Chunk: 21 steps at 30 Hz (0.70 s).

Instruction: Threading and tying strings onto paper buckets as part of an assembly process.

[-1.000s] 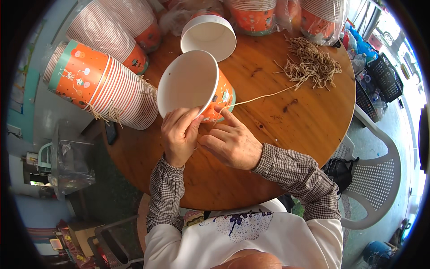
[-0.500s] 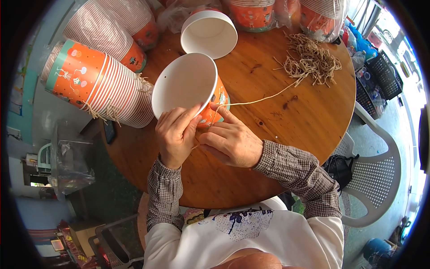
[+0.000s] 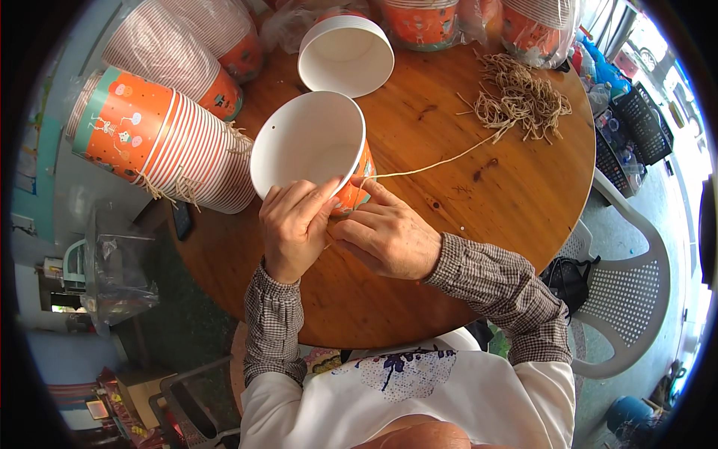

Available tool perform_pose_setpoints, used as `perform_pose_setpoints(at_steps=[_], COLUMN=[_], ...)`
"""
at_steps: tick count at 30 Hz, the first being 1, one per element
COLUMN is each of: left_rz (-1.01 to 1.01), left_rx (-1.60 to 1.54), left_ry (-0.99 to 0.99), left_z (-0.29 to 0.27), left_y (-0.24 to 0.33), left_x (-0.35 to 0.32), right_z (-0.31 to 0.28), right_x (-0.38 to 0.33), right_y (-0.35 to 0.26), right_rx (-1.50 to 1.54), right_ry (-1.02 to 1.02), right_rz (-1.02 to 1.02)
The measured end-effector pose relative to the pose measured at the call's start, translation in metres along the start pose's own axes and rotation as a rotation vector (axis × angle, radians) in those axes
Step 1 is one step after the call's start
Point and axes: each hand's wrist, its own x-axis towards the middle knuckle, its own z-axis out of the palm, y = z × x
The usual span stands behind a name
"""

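Observation:
An orange paper bucket (image 3: 308, 135) with a white inside leans on the table, its mouth tilted toward me. One small hole shows in its far left wall. My left hand (image 3: 295, 228) grips the near rim, thumb and fingers closed on it. Close beside it, my right hand (image 3: 393, 238) pinches a beige string (image 3: 430, 168) against the bucket's outer side. That string runs back to a loose heap of cut strings (image 3: 520, 101) at the right. A short end of string shows below, between my hands. My fingers hide the spot where string and rim meet.
Stacked orange buckets (image 3: 172, 142), some with string handles, lie at the left. Another white-lined bucket (image 3: 348, 56) sits behind. Bagged stacks (image 3: 420, 26) line the far edge of the round wooden table (image 3: 479, 247). A phone (image 3: 182, 219) lies at the left edge; a plastic chair (image 3: 624, 299) stands right.
The bucket has tipped slightly, its mouth shifting a little left and nearer to me. Both hands keep nearly the same place and hold.

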Motion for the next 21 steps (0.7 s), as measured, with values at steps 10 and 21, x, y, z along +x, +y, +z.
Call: perform_pose_setpoints(at_steps=[10,21], left_rz=[0.003,-0.085], left_rx=[-0.056,-0.054], left_ry=[-0.113,-0.129], left_z=[-0.01,-0.006], left_y=[0.001,0.001], left_x=[0.008,0.011], right_z=[-0.017,-0.016], right_x=[0.004,-0.003], right_y=[0.011,0.009], right_rx=[0.072,0.191], right_ry=[-0.063,-0.001], right_rz=[-0.013,0.059])
